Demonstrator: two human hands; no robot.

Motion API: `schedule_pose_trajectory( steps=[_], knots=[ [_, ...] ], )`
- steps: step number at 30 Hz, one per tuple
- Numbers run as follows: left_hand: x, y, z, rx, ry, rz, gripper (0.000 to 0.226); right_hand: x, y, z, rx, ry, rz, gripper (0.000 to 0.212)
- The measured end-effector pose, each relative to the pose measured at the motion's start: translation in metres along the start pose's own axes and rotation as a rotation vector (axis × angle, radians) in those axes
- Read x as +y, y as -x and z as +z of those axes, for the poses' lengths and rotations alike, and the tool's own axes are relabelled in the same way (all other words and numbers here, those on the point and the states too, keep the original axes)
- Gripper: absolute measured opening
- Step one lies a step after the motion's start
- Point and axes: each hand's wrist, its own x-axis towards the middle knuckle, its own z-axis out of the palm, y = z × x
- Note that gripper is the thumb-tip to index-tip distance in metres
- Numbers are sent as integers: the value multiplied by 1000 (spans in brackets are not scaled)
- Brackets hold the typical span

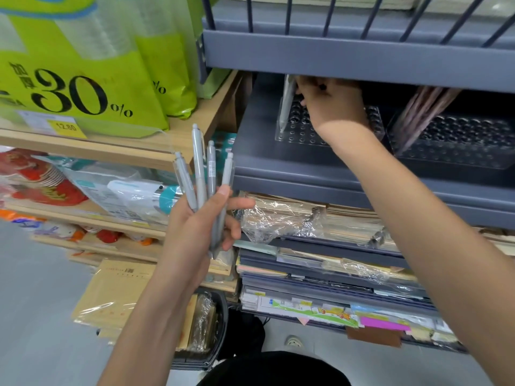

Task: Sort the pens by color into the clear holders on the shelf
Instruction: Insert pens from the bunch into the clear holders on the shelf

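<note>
My left hand (195, 227) grips a fan of several grey pens (199, 174), tips down, in front of the shelves. My right hand (328, 104) reaches into the grey shelf and pinches the top of one grey pen (287, 107) that stands tilted in the left clear holder (298, 132), a perforated tray. A second clear holder (457, 140) to the right carries a leaning bunch of pink pens (420, 112). The fingertips of my right hand are partly hidden under the shelf above.
The grey shelf lip (356, 62) overhangs the holders closely. Wrapped paper stacks (306, 218) and folders fill the shelves below. Green bags marked 30% (83, 79) stand on a wooden shelf (195, 129) at left. Floor lies below left.
</note>
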Motion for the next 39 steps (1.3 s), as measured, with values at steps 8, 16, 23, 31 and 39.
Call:
schedule_pose_trajectory(
  steps=[8, 16, 23, 31, 39],
  knots=[
    [-5, 3, 4, 1, -9, -19, 26, 0, -5, 5, 24, -76, -7, 25],
    [-8, 0, 8, -4, 0, -27, 26, 11, -10, 8, 51, -96, -8, 30],
    [-10, -7, 15, 14, -7, -32, 33, 15, 32, -8, -120, -314, 19, 14],
    [-11, -16, 41, 3, 3, -31, 27, 25, 74, -22, -575, -267, -90, 12],
    [-14, -25, 54, -11, 53, -22, 37, 40, 52, -47, -191, -808, 130, 5]
  ],
)
